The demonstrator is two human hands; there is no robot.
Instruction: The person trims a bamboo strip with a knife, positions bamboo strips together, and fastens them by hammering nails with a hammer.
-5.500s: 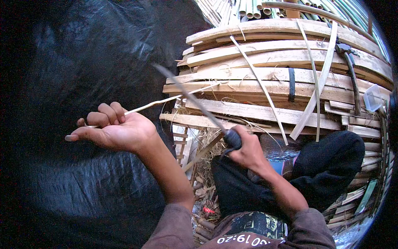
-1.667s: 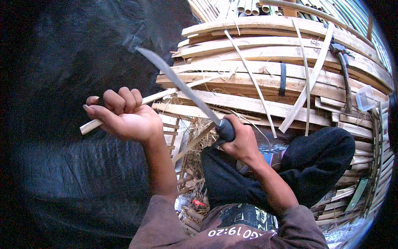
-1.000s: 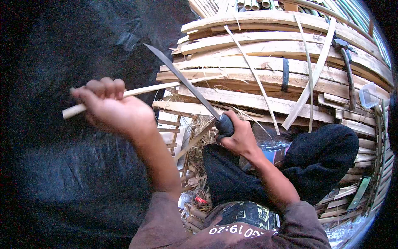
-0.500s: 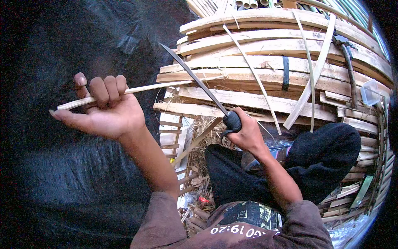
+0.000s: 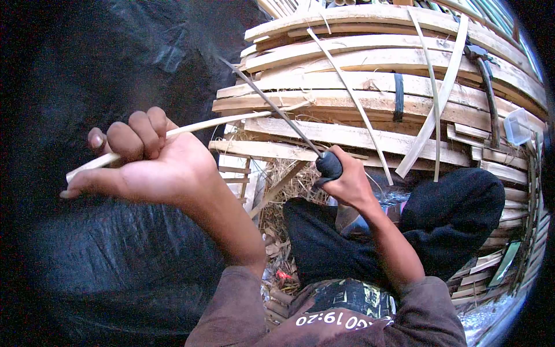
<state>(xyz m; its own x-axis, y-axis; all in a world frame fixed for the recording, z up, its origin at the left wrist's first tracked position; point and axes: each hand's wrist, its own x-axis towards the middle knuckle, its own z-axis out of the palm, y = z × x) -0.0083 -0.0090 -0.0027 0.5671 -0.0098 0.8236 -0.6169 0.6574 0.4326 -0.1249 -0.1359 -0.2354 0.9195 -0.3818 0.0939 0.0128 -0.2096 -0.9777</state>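
At the left, my left hand [image 5: 144, 153] is closed round a thin pale bamboo strip [image 5: 217, 121], its thumb stretched along the near end. The strip runs right and passes by the blade of a long knife [image 5: 272, 103]; whether blade and strip touch I cannot tell. My right hand [image 5: 350, 182] grips the knife by its black-wrapped handle [image 5: 329, 166]. The blade points up and left, over the edge of the slatted wooden surface [image 5: 347, 132]. Fingers of my right hand are partly hidden behind the handle.
Loose bamboo strips [image 5: 352, 87] lie across the slats. A hammer [image 5: 485, 87] and a clear plastic box [image 5: 517, 127] are at the right. Black sheeting [image 5: 115, 260] hangs at the left. Shavings [image 5: 283, 188] are heaped beside my crossed legs [image 5: 451, 220].
My left hand has shifted slightly lower, its wrist turned, with the bamboo strip bowed more. The knife is tilted a little differently, while my right hand has barely moved.
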